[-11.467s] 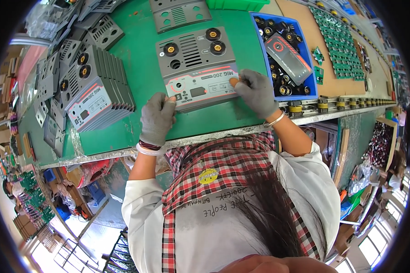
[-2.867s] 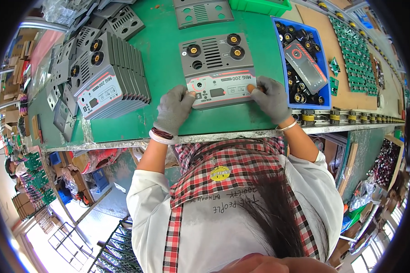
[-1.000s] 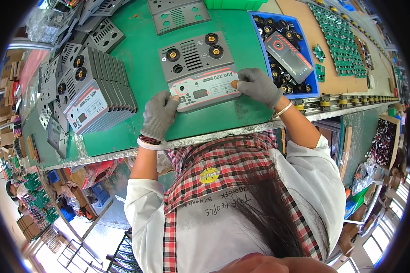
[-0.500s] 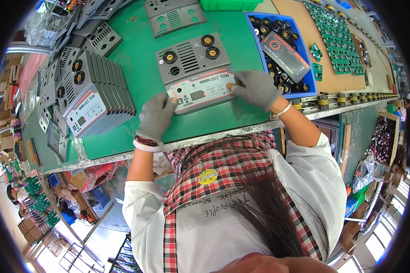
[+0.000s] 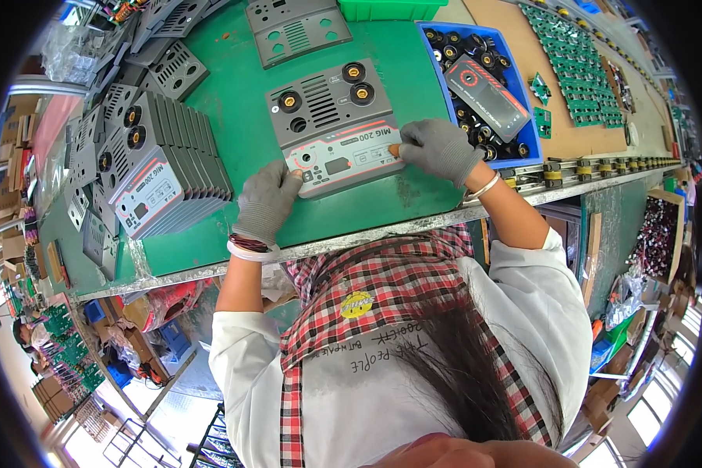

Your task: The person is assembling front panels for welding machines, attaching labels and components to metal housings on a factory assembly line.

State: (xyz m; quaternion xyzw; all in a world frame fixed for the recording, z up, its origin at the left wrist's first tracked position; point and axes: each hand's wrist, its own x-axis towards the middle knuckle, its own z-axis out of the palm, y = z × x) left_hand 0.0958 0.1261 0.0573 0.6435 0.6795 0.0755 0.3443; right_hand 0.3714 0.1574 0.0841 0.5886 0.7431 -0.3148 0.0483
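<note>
A dark grey metal front panel (image 5: 317,132) with a white label strip lies flat on the green table before me. Three black round sockets with brass centres sit in it, and one round hole at its left is bare. My left hand (image 5: 268,201), in a grey glove, grips the panel's near left corner with the thumb on the label. At the right edge, my right hand (image 5: 441,151), gloved too, pinches the panel, its bare thumb tip on the label. The fingers beneath the edges are partly hidden.
Left stands a leaning stack of similar panels (image 5: 168,175) with loose panels (image 5: 175,66) piled behind. A blue bin (image 5: 534,148) of black sockets, with a labelled panel (image 5: 487,97) on top, stands right. Another panel (image 5: 300,35) lies at the back beside a green bin (image 5: 394,9). Green circuit boards (image 5: 573,70) lie far right.
Almost nothing differs. The view has shifted very slightly; both hands keep their places on the panel's edges.
</note>
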